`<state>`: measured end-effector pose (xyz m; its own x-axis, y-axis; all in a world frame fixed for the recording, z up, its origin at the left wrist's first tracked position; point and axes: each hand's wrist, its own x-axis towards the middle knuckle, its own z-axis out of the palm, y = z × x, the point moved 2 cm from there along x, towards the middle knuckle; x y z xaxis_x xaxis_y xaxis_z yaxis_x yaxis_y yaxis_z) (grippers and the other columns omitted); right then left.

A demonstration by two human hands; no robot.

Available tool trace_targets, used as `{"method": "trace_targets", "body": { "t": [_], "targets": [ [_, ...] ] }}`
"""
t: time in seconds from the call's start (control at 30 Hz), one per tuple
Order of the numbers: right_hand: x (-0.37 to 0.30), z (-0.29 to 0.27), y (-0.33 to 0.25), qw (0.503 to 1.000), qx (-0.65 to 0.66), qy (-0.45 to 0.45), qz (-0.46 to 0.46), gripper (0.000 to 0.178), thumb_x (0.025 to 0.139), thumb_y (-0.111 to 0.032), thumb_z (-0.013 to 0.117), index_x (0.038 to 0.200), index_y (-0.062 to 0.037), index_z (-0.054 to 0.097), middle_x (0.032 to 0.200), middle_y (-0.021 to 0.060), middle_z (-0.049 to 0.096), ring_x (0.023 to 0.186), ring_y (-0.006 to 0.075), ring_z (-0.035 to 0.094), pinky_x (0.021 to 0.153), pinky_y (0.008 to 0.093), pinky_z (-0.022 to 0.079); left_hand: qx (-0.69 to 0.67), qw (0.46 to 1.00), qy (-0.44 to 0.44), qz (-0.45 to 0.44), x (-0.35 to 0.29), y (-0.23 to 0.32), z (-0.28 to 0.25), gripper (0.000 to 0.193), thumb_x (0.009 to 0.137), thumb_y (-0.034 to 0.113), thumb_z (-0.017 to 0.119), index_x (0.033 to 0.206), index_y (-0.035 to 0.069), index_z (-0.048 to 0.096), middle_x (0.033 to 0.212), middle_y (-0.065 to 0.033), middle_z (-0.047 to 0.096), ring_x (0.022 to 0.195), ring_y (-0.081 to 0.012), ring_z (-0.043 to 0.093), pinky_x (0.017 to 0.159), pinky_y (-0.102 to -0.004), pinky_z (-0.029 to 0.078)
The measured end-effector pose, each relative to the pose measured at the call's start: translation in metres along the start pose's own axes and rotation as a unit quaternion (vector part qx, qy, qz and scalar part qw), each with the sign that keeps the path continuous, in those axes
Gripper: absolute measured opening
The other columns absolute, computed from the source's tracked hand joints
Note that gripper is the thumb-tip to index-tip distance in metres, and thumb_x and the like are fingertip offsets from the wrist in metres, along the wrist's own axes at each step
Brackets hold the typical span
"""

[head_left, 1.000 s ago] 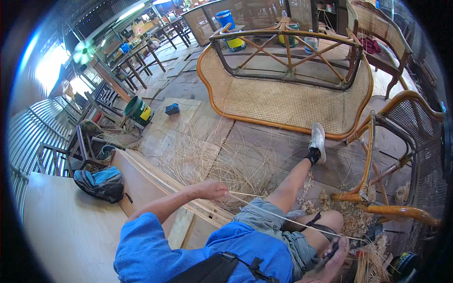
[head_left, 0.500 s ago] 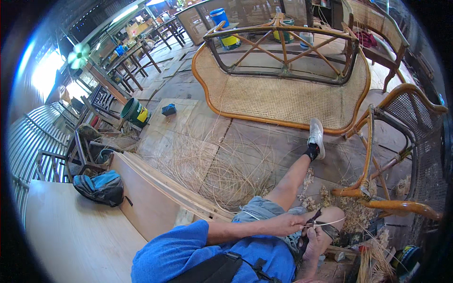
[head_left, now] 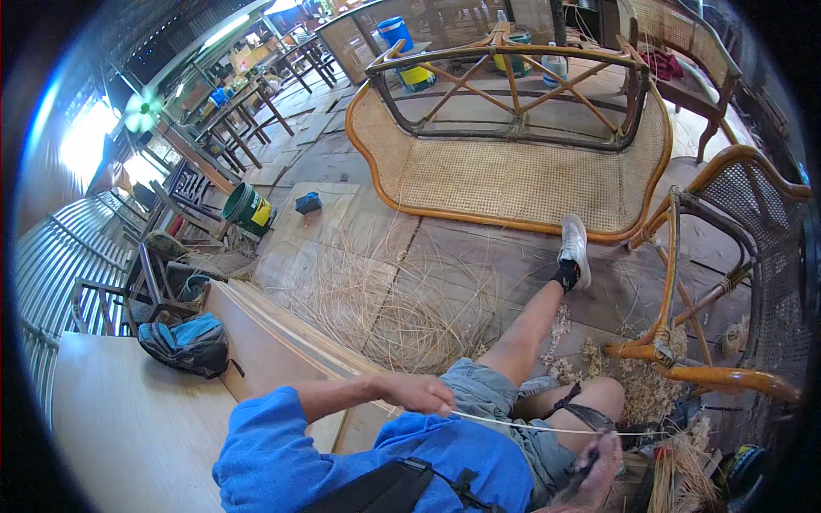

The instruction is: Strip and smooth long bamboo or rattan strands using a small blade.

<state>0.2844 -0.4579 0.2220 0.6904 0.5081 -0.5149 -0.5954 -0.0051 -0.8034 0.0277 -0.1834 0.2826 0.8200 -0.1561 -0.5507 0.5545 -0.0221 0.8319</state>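
Note:
A thin pale cane strip (head_left: 513,423) stretches across my lap. Its left end is pinched in my closed left hand (head_left: 417,394), out over my left side. My right hand (head_left: 597,470) is curled beside my bent right knee, its fingertips at the strip. Something dark shows in that palm, too unclear to name. A dark pad (head_left: 588,416) is tied round the knee, and the strip crosses over it. Beyond the right hand, the strip's far end reaches toward a bundle of cane strips (head_left: 676,470).
Loose cane strands (head_left: 402,308) lie tangled on the floor ahead, with shavings (head_left: 641,385) near my knee. A woven cane settee (head_left: 513,175) lies beyond my outstretched foot. A rattan chair (head_left: 663,299) stands to the right. Left are boards (head_left: 145,402), a backpack (head_left: 184,342) and a green bucket (head_left: 248,209).
My hands were together at the knee. The left hand has drawn away to the left with the strip, now pulled out long; the right hand has shifted slightly right and down.

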Motion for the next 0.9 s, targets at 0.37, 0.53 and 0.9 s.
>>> {"method": "trace_targets", "body": {
  "t": [0.37, 0.53, 0.9],
  "targets": [
    [0.015, -0.069, -0.031, 0.983, 0.031, 0.176, -0.047, 0.030, 0.087, -0.039, 0.051, 0.087, -0.0089, 0.049, 0.063, 0.0000, 0.046, 0.046, 0.0089, 0.037, 0.039, 0.0242, 0.032, -0.180, 0.983, -0.023, -0.021, 0.044, -0.019, 0.013, 0.023, 0.090, 0.029, 0.049, 0.095, 0.007, 0.053, 0.073, 0.0053, 0.045, 0.064, -0.0049, 0.040, 0.055, -0.0206, 0.033],
    [0.007, -0.101, -0.035, 0.953, 0.084, 0.281, -0.077, 0.028, 0.089, -0.035, 0.050, 0.098, -0.0094, 0.051, 0.070, -0.0017, 0.047, 0.050, 0.0072, 0.041, 0.040, 0.0222, 0.034, 0.237, 0.955, 0.133, 0.119, 0.134, -0.016, 0.046, 0.017, 0.086, 0.024, 0.048, 0.089, 0.008, 0.054, 0.076, -0.0050, 0.053, 0.076, -0.0208, 0.055, 0.066, -0.0349, 0.044],
    [0.009, -0.083, 0.024, 0.866, -0.452, 0.203, 0.068, 0.038, 0.085, -0.045, 0.051, 0.083, -0.0071, 0.051, 0.062, 0.0036, 0.049, 0.048, 0.0155, 0.038, 0.044, 0.0303, 0.034, 0.437, 0.874, 0.133, 0.167, 0.177, 0.004, 0.054, 0.014, 0.083, 0.022, 0.051, 0.085, 0.009, 0.054, 0.080, -0.0106, 0.054, 0.081, -0.0284, 0.056, 0.067, -0.0409, 0.046]
  ]
}}
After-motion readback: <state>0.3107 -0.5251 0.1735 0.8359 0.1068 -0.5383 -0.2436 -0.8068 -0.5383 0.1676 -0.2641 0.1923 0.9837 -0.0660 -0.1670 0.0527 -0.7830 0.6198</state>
